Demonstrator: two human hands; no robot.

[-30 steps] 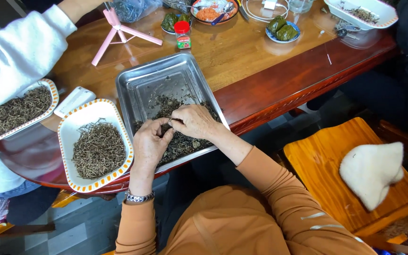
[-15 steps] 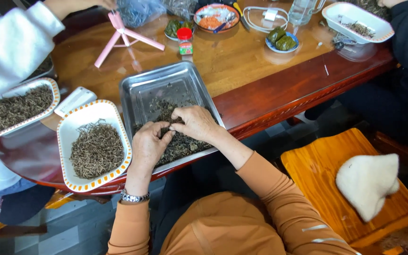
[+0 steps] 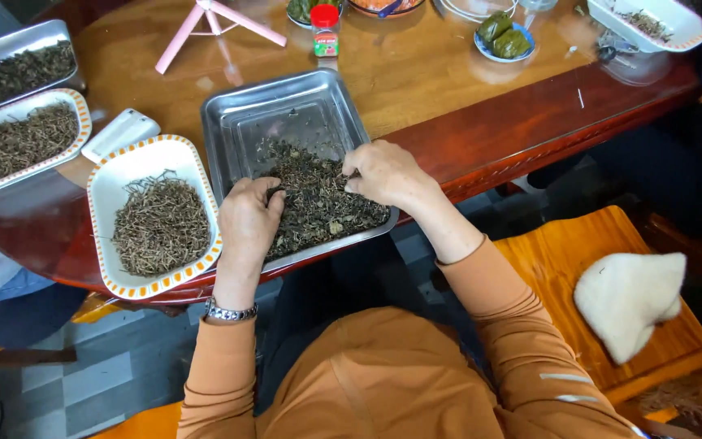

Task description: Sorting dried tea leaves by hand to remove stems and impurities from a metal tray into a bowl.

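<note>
Herbs lie between your hands in tray — left hand pinching sprig, right hand curled on heap.

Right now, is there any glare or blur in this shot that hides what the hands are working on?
Head view: sharp overall; window glare on the wooden table and a soft sheen on the metal tray, none over the dried leaves. Left hand and right hand are crisp; straight edges bend slightly near the frame corners.
</note>
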